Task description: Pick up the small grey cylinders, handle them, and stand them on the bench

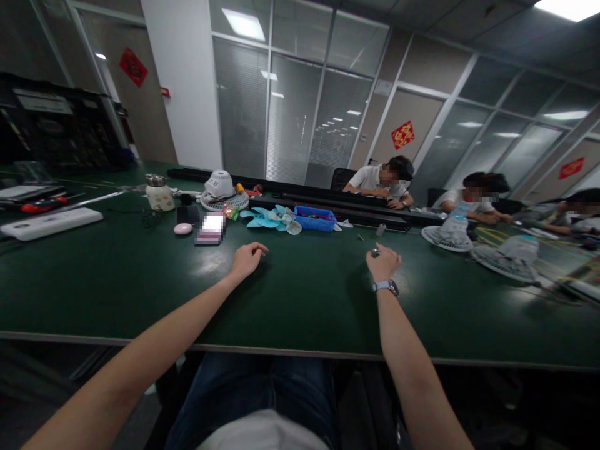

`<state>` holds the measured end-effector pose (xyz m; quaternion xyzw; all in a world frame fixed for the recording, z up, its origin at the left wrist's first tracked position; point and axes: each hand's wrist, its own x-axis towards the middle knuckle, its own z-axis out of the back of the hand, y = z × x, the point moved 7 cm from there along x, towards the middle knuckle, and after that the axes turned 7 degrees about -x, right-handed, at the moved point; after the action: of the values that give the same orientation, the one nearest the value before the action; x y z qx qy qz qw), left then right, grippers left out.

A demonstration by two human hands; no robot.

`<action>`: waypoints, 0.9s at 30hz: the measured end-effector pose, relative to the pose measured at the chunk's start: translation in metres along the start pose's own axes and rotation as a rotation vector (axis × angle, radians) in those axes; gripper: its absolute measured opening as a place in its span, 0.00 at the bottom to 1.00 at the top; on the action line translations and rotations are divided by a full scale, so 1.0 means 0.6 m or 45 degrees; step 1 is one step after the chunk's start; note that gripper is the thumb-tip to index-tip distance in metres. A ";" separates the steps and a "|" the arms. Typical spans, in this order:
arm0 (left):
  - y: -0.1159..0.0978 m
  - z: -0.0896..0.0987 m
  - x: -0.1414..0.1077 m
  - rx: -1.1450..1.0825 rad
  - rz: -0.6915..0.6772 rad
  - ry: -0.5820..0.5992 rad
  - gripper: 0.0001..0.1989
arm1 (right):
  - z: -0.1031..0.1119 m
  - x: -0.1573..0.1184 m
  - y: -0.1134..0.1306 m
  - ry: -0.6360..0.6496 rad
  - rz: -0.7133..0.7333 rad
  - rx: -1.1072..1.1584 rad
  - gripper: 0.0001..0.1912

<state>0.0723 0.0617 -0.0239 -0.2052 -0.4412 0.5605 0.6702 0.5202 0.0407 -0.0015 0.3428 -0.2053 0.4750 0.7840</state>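
Observation:
My left hand (247,260) hovers low over or rests on the green tabletop (300,300), left of centre, with loosely bent fingers apart and nothing visible in them. Farther right, my right hand (384,264), with a watch (387,287) on its wrist, is closed around a small shiny metal piece (375,252); most of that piece is hidden by the fingers. Beyond the hands lie light-blue fan blades (272,217) and a blue plastic tray (315,219) with small parts inside. A short grey cylinder (380,230) stands just past my right hand.
A white fan body (219,185), a jar (160,192), a pink oval item (183,229) and a white power strip (51,223) occupy the left. Two fan assemblies (509,256) sit at right. Long black bars (347,211) cross the table before several seated people (382,181).

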 end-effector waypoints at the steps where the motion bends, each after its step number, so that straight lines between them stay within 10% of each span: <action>1: 0.000 0.000 0.000 -0.002 -0.005 0.000 0.15 | 0.000 -0.001 0.002 0.007 0.004 -0.003 0.25; 27: 0.002 -0.007 0.001 0.031 -0.018 0.025 0.16 | 0.009 -0.008 0.006 -0.032 -0.009 -0.004 0.24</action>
<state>0.0749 0.0636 -0.0266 -0.1993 -0.4291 0.5592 0.6808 0.5148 0.0348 0.0001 0.3482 -0.2146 0.4675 0.7837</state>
